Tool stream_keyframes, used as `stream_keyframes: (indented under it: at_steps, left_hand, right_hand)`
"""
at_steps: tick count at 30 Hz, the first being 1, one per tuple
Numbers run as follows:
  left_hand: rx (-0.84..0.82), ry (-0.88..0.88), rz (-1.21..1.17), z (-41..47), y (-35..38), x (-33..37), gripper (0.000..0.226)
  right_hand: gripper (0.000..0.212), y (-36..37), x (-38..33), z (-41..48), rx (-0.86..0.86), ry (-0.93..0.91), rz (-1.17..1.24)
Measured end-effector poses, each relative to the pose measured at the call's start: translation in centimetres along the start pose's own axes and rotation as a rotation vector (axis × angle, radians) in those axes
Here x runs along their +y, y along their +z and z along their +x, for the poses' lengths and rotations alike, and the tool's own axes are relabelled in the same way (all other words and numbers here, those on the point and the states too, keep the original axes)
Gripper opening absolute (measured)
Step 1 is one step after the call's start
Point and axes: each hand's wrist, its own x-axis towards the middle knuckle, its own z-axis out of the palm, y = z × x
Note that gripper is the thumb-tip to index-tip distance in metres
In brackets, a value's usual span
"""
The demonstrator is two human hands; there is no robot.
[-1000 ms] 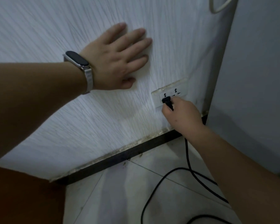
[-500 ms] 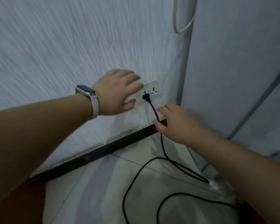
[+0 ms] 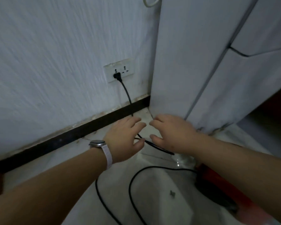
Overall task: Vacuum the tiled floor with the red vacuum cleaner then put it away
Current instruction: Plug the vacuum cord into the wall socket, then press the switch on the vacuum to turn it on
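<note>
So it's a white textured wall (image 3: 55, 62) with a pale cabinet (image 3: 193, 62) on the right and the tiled floor (image 3: 152, 200) below. The red vacuum cleaner (image 3: 217, 179) sits bottom right, half hidden under my right forearm. Its black cord (image 3: 127, 93) loops over the tiles and runs up the wall. My left hand (image 3: 125, 140) and right hand (image 3: 173, 135) hover low above it, fingers loose and spread, holding nothing. The plug (image 3: 116, 76) is in the socket (image 3: 118, 70).

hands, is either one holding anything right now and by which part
Nothing is held. The left hand and right hand hover open above the black cord, whose plug sits in the wall socket.
</note>
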Motion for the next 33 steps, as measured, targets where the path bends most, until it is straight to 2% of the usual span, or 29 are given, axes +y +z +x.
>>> stream_keyframes:
  at_steps: [3,11,13,16,22,25,30,33]
  left_hand:
    - [0.004,0.135,-0.084,0.6,2.0,2.4,0.048]
    - [-0.053,0.413,-0.228,2.7,6.5,8.5,0.043]
    - [-0.046,0.448,-0.3,3.3,7.4,10.2,0.042]
    - [-0.072,0.477,-0.379,4.0,8.9,12.8,0.044]
    - [-0.14,0.509,-0.458,3.8,9.4,17.2,0.047]
    - [-0.115,0.545,-0.464,3.3,8.9,18.0,0.046]
    - [-0.135,0.504,-0.43,3.4,8.7,18.0,0.052]
    - [-0.17,0.498,-0.367,2.8,8.7,17.4,0.052]
  right_hand:
    - [0.057,1.0,0.7,-3.3,-0.073,0.065,-0.012]
    - [0.047,2.0,3.8,-13.6,-0.218,0.349,-0.013]
    - [0.05,1.7,4.1,-15.9,-0.236,0.43,-0.008]
    - [0.056,1.4,4.1,-19.3,-0.207,0.559,-0.018]
    - [0.048,0.1,2.3,-25.6,-0.164,0.759,-0.035]
    - [0.044,-0.6,2.3,-27.7,-0.123,0.807,-0.07]
    - [0.041,-1.2,4.6,-27.7,0.042,0.81,-0.125]
    - [0.048,-1.5,6.6,-27.4,0.007,0.775,-0.104]
